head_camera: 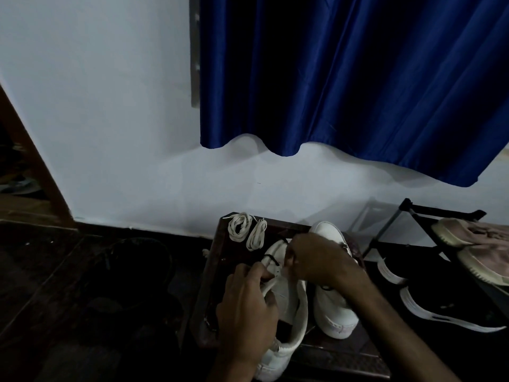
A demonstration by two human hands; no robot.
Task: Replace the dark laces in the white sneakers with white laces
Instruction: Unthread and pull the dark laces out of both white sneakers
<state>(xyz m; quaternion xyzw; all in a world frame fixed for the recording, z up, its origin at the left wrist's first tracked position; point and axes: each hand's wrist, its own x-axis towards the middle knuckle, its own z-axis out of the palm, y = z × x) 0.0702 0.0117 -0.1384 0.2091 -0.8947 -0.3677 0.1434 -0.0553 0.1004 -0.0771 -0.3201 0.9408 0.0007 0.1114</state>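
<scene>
Now the sneaker (289,301) points toe-first at the wall (110,133), left grip (248,307) clamping its side, right grip (319,260) pinching dark lace (271,259)

No legible text, label, brand or number anywhere; frame dim, surfaces too blurred.

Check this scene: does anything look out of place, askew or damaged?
Nothing stands out. The left hand grips the nearer white sneaker while the right hand pinches at its dark lace; two white lace bundles lie neatly at the table's far corner.
</scene>
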